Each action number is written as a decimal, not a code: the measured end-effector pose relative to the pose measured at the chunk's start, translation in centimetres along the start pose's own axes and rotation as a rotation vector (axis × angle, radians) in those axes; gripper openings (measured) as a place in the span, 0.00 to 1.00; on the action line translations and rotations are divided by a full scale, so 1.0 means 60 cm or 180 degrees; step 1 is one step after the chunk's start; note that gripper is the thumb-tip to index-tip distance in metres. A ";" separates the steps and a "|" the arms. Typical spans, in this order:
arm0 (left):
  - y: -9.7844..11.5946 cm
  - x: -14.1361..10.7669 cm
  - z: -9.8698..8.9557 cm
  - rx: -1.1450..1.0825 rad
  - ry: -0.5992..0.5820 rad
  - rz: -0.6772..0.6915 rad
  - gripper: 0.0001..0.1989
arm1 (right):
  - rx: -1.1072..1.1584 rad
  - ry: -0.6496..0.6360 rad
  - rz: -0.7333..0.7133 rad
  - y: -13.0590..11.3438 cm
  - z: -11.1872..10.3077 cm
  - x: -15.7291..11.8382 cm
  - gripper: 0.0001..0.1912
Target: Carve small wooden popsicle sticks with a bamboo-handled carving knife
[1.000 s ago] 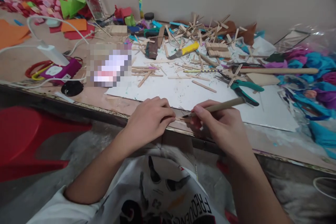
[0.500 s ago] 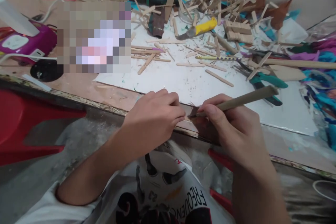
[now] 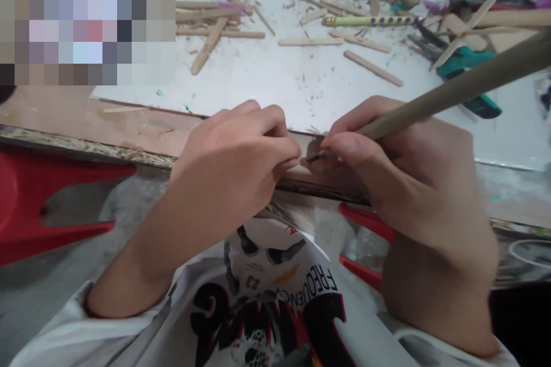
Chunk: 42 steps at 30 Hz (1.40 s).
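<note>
- One left hand (image 3: pixel 235 166), fingertips pinched on a small pale piece (image 3: pixel 303 161) by the table edge (image 3: pixel 86 147); piece mostly hidden, likely light, stiff, easily split; best pinched behind its exposed end.
- Slim-tipped tool (image 3: pixel 467 86), tip at the piece, handle slanting up rightward; looks rigid, fairly light; low grip probably steadiest.
- Right hand (image 3: pixel 413 178) closed around tool's lower part.
- Green-handled pliers (image 3: pixel 486 106) lie beyond.
</note>
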State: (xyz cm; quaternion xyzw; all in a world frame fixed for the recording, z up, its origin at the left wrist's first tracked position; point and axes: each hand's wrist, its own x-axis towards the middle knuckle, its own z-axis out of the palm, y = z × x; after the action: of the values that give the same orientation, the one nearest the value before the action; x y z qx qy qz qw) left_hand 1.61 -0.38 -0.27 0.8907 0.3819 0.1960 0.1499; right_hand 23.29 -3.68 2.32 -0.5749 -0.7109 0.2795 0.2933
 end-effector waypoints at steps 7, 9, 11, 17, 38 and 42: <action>0.002 -0.001 0.000 -0.0021 -0.0021 -0.0032 0.10 | -0.0168 -0.0538 -0.0330 -0.007 -0.019 0.027 0.14; 0.003 -0.001 0.000 -0.0045 -0.0025 -0.0061 0.10 | -0.0115 -0.0701 -0.0423 -0.005 -0.027 0.032 0.14; 0.004 0.000 0.000 -0.0064 -0.0018 -0.0049 0.11 | -0.0079 -0.0802 -0.0531 -0.003 -0.033 0.035 0.14; 0.004 0.000 0.000 -0.0054 -0.0028 0.0019 0.11 | 0.0059 -0.0818 -0.0338 0.006 -0.041 0.029 0.17; 0.001 0.001 -0.003 0.0060 -0.0136 0.0082 0.13 | -0.0137 -0.0126 -0.0696 0.017 -0.026 0.018 0.12; 0.001 0.002 -0.005 0.0065 -0.0149 0.0062 0.14 | -0.0147 -0.0126 -0.0677 0.018 -0.023 0.021 0.12</action>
State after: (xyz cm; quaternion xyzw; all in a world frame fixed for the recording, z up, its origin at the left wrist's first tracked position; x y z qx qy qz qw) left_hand 1.60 -0.29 0.03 0.9002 0.3715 0.1727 0.1478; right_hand 24.80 -2.15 2.55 -0.4972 -0.7798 0.2416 0.2938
